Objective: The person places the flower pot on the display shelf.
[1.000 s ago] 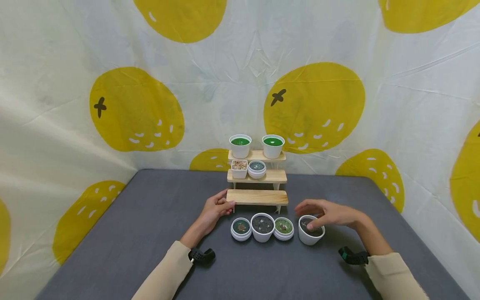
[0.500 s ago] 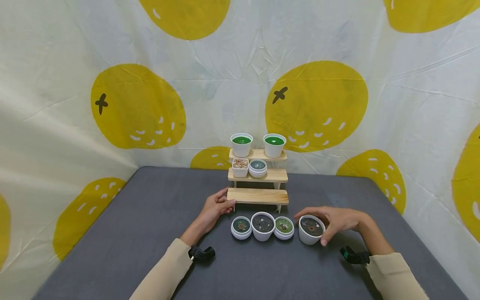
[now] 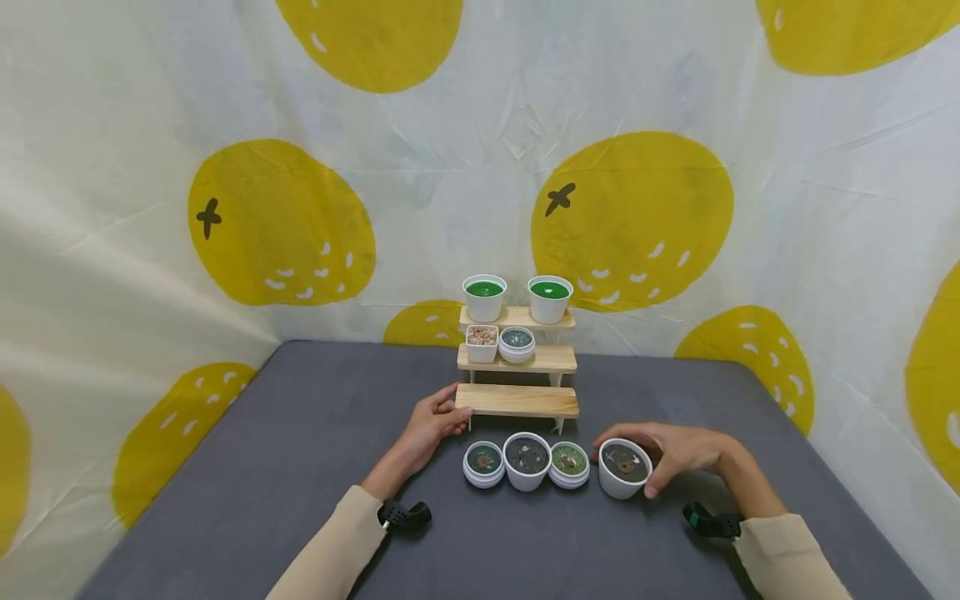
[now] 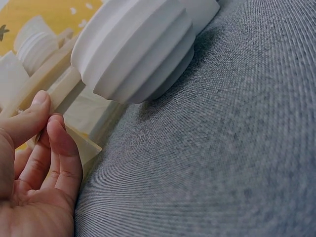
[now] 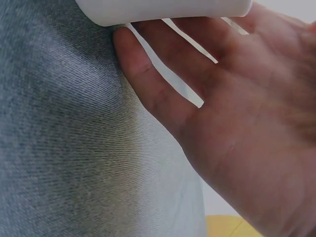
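Note:
My left hand (image 3: 431, 427) pinches the left end of the lowest board of a three-tier wooden display stand (image 3: 517, 400), as the left wrist view also shows. To the right of the stand, my right hand (image 3: 678, 450) reaches round a small white pot (image 3: 617, 484) with a dark filling, thumb on its near right side and fingers behind it. The pot is upright on the table, and its base shows close to the fingers (image 5: 136, 54) in the right wrist view. In front of the stand are a ribbed white pot (image 3: 483, 477), a taller white pot (image 3: 527, 481) and another ribbed one (image 3: 570, 478).
On the top tier stand two white pots with green filling (image 3: 484, 308). The middle tier bears a square pot (image 3: 482, 350) of pale bits and a ribbed pot (image 3: 517, 350). The grey table (image 3: 337, 392) ends at a fruit-print curtain (image 3: 450, 200).
My right hand has moved from above the dark-filled pot, thumb over its opening, to a grip round its outside. My left hand has stayed on the stand.

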Motion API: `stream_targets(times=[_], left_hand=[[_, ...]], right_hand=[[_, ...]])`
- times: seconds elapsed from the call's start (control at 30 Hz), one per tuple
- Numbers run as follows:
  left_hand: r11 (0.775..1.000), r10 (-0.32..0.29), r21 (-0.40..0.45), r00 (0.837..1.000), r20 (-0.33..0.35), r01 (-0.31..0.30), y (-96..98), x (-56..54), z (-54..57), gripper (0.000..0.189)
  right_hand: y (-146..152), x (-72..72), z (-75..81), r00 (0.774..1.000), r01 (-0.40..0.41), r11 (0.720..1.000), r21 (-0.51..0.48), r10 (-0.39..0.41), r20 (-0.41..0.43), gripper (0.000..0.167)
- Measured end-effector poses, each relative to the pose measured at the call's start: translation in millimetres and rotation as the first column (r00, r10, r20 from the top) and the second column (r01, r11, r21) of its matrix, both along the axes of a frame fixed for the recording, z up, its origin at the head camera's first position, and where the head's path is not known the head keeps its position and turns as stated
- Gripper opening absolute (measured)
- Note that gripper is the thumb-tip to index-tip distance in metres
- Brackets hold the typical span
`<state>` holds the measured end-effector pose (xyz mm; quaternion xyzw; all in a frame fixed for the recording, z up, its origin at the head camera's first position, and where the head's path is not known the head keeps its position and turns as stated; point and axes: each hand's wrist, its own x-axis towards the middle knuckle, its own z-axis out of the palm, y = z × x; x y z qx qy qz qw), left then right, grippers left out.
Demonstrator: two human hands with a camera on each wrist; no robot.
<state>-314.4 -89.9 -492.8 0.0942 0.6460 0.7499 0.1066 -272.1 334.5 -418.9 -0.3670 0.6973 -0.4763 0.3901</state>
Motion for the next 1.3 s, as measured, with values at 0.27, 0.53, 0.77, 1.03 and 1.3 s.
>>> stream_targets(times=[0.27,0.53,0.77,1.03,1.3], left_hand=[[1.000,-0.001,0.009,1.000,-0.005,0.001,-2.7,1.7,-0.2,0.081],[1.000,-0.009,0.000,1.000,0.001,0.009,-3.4,-0.2,3.8,0.080],[1.000,0.009,0.011,1.000,-0.007,-0.009,-4.4,-2.4,6.0,0.079],[1.000,-0.006,0.002,1.000,0.009,0.006,-3.6,-0.8,1.9,0.077],[1.000,-0.014,0.003,1.000,0.007,0.014,-1.7,0.3,0.9,0.077]], right_hand=[[-2.3,-0.5,-1.6,0.999,0.030,1.000,0.005,-0.030,0.021,0.074],[-2.6,-0.5,1.5,1.000,0.017,1.000,-0.017,-0.017,0.003,0.071],[-7.1,-1.7,7.5,0.997,0.062,0.997,-0.036,-0.063,-0.033,0.067],[-8.8,2.4,7.6,0.967,0.214,0.976,0.047,-0.205,-0.150,0.062],[-13.2,7.3,7.4,0.898,0.373,0.926,0.060,-0.345,-0.272,0.060]])
